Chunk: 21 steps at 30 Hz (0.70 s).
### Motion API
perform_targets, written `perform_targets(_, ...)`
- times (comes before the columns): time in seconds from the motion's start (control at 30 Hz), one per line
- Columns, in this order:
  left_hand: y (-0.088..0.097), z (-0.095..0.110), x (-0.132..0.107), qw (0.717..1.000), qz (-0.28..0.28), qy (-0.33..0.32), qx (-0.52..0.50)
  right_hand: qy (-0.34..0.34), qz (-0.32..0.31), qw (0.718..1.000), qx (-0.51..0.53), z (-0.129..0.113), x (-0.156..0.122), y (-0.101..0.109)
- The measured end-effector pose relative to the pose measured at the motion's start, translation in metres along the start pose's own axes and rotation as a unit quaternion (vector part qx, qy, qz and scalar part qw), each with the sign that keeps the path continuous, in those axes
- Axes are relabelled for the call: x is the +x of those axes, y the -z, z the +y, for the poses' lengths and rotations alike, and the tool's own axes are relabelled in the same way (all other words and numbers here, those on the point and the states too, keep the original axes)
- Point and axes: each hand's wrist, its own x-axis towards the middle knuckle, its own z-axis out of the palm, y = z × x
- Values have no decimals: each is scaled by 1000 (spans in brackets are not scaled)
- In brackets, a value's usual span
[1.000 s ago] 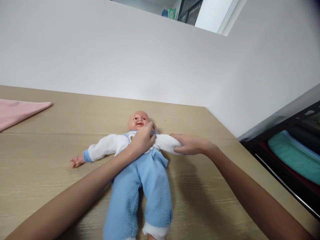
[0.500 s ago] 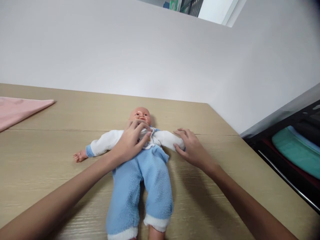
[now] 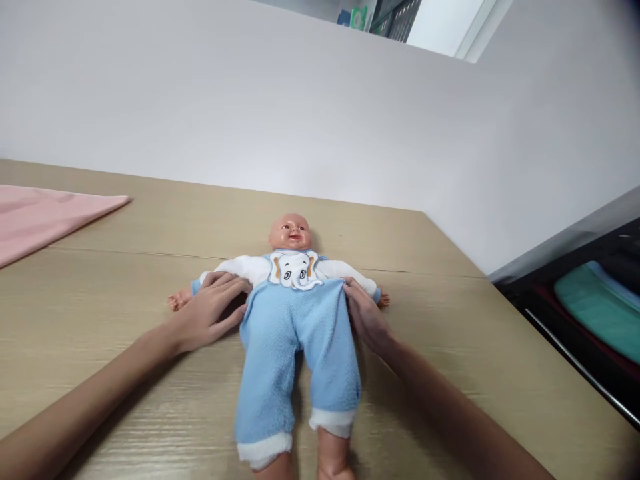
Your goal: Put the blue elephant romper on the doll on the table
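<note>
A baby doll (image 3: 295, 313) lies on its back on the wooden table (image 3: 125, 227), head away from me. It wears a blue fleece romper with white sleeves and an elephant patch on the chest. My left hand (image 3: 207, 313) rests against the doll's side under its arm, fingers stretched out flat. On the other side my right hand (image 3: 365, 317) presses against the romper's edge, fingers extended along the cloth. Neither hand holds anything.
A pink cloth (image 3: 45, 217) lies at the table's far left. A white wall rises behind the table. To the right stands a dark rack (image 3: 575, 300) with folded teal and blue fabric (image 3: 600, 307) on it.
My left hand left the doll's chest and moved to its side. My right hand let go of the doll's sleeve and slid down to the romper's edge. The elephant patch now shows.
</note>
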Motion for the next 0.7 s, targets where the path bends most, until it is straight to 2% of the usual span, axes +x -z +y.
perform_targets(0.07,-3,5,1,997,-5,49,-51,2,-5,1000,-5,4,2,-2)
perform_targets(0.17,-3,15,3,979,31,135,-150,6,-3,1000,-8,4,-3,-4)
perform_targets(0.27,-1,22,5,945,53,197,-254,45,28,998,-20,3,-6,-4)
perform_targets(0.33,-1,26,6,933,50,215,-284,69,60,994,-52,4,-6,-5)
perform_targets(0.4,-4,27,6,937,51,216,-270,84,93,988,-95,7,-5,-5)
perform_targets(0.5,-11,27,4,959,64,204,-188,104,125,975,-152,12,-5,-6)
perform_targets(0.6,-20,25,4,975,78,187,-90,125,138,963,-195,16,-7,-6)
perform_targets(0.7,-27,21,4,980,93,174,-25,140,148,953,-226,17,-9,-4)
